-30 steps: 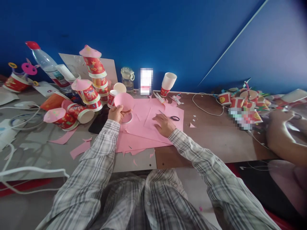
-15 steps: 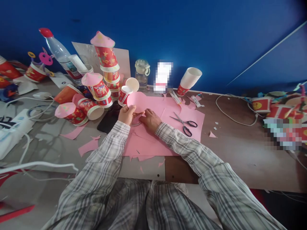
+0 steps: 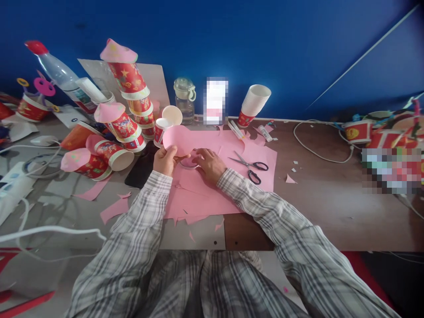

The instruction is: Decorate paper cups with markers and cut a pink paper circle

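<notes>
My left hand is closed, pinching the lower edge of a round piece of pink paper between thumb and fingers. The paper is tilted up above the large pink sheet. Just to the right, my right hand is low over the sheet with its fingers bent inward; whatever its fingertips grip is hidden. Between the hands, a greyish ring, perhaps a roll of tape, shows in part. Scissors with black handles lie spread on the sheet, right of my right hand.
Red paper cups with pink cone tops stand stacked at left, others lying nearby. A black phone, a jug, a cup stack, a glue tube and a white cable surround the sheet. Pink scraps lie about.
The view has shifted, so most things on the table appear further left. My left hand keeps the pink circle; my right hand's fingers have moved slightly beside the ring.
</notes>
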A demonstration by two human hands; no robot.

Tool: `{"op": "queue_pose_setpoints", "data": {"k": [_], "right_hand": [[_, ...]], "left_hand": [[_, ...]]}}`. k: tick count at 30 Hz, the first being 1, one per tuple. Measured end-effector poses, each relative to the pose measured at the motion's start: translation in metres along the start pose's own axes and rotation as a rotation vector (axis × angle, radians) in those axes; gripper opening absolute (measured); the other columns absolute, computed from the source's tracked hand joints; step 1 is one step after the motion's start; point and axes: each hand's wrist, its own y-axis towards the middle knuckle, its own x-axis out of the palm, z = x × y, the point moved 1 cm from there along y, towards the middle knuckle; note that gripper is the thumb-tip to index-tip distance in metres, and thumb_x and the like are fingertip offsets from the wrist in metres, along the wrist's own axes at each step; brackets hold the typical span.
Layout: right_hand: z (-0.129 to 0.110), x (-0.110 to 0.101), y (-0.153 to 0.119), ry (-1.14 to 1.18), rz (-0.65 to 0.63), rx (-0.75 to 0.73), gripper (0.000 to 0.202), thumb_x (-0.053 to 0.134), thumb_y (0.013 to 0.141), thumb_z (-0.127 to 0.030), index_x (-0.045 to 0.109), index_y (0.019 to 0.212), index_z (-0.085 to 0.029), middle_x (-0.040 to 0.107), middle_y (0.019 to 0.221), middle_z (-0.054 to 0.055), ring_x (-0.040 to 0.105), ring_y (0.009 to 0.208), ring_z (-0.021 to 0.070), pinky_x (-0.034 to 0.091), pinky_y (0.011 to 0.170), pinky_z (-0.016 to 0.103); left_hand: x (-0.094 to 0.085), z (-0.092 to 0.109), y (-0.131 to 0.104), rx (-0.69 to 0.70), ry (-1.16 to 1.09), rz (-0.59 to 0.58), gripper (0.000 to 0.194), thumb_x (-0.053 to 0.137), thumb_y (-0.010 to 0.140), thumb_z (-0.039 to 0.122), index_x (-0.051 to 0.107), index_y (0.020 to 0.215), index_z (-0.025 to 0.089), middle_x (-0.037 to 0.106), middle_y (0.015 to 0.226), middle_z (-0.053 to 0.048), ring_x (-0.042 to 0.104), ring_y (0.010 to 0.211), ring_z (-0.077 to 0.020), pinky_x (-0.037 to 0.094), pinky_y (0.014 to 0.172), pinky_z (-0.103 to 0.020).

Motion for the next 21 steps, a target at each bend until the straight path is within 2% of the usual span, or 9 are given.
{"op": "queue_pose_setpoints", "data": {"k": [3, 7, 11, 14, 18, 21], "right_hand": [[0.000, -0.015, -0.012, 0.017, 0.008, 0.025, 0.032, 0.070, 0.102, -0.019, 0.083, 0.132, -0.020, 0.072, 0.145, 0.019, 0.065, 0.130, 0.0346, 0.056, 0.117, 0.057], [0.011, -0.046, -0.042, 0.047, -0.011, 0.024, 0.028, 0.062, 0.108, -0.024, 0.083, 0.125, -0.019, 0.079, 0.128, 0.018, 0.072, 0.118, 0.0324, 0.061, 0.109, 0.053], [0.020, -0.063, -0.073, 0.125, 0.074, 0.091, 0.021, 0.065, 0.106, -0.028, 0.081, 0.115, -0.020, 0.082, 0.115, 0.015, 0.076, 0.107, 0.0296, 0.064, 0.103, 0.051], [0.018, -0.064, -0.085, 0.353, 0.141, 0.173, 0.024, 0.069, 0.105, -0.039, 0.077, 0.117, -0.020, 0.082, 0.103, 0.011, 0.076, 0.091, 0.0246, 0.066, 0.087, 0.045], [0.009, -0.062, -0.084, 0.812, 0.179, 0.302, 0.056, 0.077, 0.098, -0.069, 0.071, 0.122, -0.019, 0.078, 0.096, 0.006, 0.072, 0.075, 0.0185, 0.064, 0.070, 0.036], [0.004, -0.060, -0.079, 1.039, 0.200, 0.397, 0.060, 0.090, 0.086, -0.069, 0.070, 0.113, -0.019, 0.071, 0.083, -0.001, 0.066, 0.065, 0.0146, 0.062, 0.065, 0.034]], "left_hand": [[0.004, -0.003, -0.003, -0.023, 0.016, -0.043, 0.048, 0.108, 0.067, 0.044, 0.077, 0.094, 0.020, 0.086, 0.082, -0.004, 0.089, 0.111, -0.0370, 0.077, 0.105, -0.060], [0.011, -0.007, -0.011, -0.012, 0.023, -0.063, 0.049, 0.109, 0.063, 0.047, 0.079, 0.089, 0.019, 0.086, 0.084, -0.006, 0.089, 0.111, -0.0388, 0.077, 0.102, -0.060], [0.015, -0.013, -0.022, -0.033, 0.045, -0.088, 0.046, 0.108, 0.068, 0.052, 0.081, 0.084, 0.018, 0.086, 0.084, -0.007, 0.089, 0.093, -0.0334, 0.079, 0.095, -0.056], [0.018, -0.018, -0.031, -0.133, 0.114, -0.191, 0.047, 0.106, 0.071, 0.057, 0.080, 0.076, 0.019, 0.082, 0.078, -0.007, 0.087, 0.081, -0.0320, 0.079, 0.093, -0.058], [0.026, -0.022, -0.042, -0.192, 0.221, -0.324, 0.049, 0.104, 0.069, 0.065, 0.082, 0.078, 0.022, 0.078, 0.071, -0.007, 0.086, 0.081, -0.0367, 0.078, 0.086, -0.058], [0.030, -0.021, -0.047, -0.137, 0.387, -0.408, 0.048, 0.095, 0.077, 0.069, 0.080, 0.073, 0.024, 0.075, 0.064, -0.006, 0.082, 0.073, -0.0334, 0.073, 0.073, -0.047]]}}
